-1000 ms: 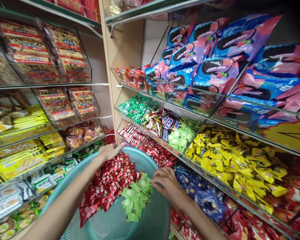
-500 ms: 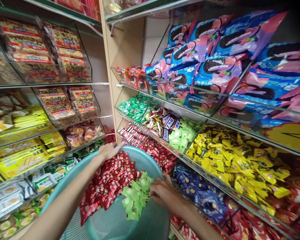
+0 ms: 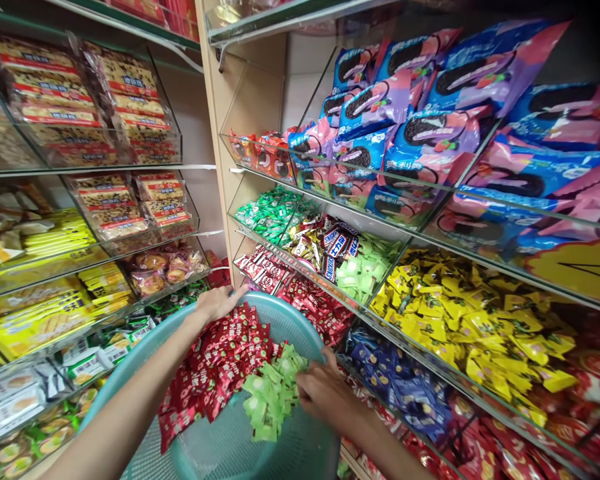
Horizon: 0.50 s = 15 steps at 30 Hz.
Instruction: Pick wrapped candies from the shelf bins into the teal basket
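A large teal plastic basket [image 3: 300, 319] with a mesh wall stands tilted before me. Red-wrapped candies [image 3: 225, 363] are heaped in it, with light green packets [image 3: 270, 397] lying to their right. My left hand [image 3: 219, 303] grips the basket's far rim, its thumb pointing right along the edge. My right hand [image 3: 325, 393] is at the basket's right side, close against the green packets, with curled fingers. Its fingertips are partly hidden, so whatever they hold does not show.
Glass-fronted shelves hold yellow-wrapped candies [image 3: 460, 327], blue-wrapped candies [image 3: 405, 380] and blue-pink cookie packs [image 3: 430, 140] on the right. Packaged cakes [image 3: 55, 100] fill shelves at left. A wooden post [image 3: 215, 133] stands at the corner; glass shelf edges jut near the basket.
My right hand has shifted slightly left and down beside the green packets. The left hand stays on the rim, and the basket's contents look the same.
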### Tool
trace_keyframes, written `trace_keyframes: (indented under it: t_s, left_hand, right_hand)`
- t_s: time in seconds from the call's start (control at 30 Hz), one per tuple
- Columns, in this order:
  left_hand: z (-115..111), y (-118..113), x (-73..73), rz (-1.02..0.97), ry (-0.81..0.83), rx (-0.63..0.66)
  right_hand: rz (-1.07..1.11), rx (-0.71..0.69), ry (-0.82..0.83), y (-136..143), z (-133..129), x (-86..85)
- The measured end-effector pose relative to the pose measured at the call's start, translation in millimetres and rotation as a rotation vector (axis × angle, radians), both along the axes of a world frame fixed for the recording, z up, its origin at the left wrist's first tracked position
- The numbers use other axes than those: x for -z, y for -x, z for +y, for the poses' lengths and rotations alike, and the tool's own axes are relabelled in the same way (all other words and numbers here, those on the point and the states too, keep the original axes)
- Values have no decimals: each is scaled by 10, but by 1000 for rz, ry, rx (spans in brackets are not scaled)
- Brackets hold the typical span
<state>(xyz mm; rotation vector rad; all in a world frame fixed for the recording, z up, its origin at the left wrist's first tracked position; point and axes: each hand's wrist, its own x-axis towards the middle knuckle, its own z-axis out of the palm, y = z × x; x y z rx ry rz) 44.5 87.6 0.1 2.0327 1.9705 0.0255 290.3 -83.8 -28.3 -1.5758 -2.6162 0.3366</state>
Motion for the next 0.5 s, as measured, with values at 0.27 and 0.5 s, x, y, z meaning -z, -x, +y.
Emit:
trace_keyframes:
  t_s: [0.27, 0.5]
  left_hand:
    - [-31, -31, -14, 5, -11, 17]
    - [-41, -21, 7, 2, -33, 23]
  right_hand:
    - [-14, 0, -224, -4, -15, 393]
    - [-71, -21, -102, 0, -43, 50]
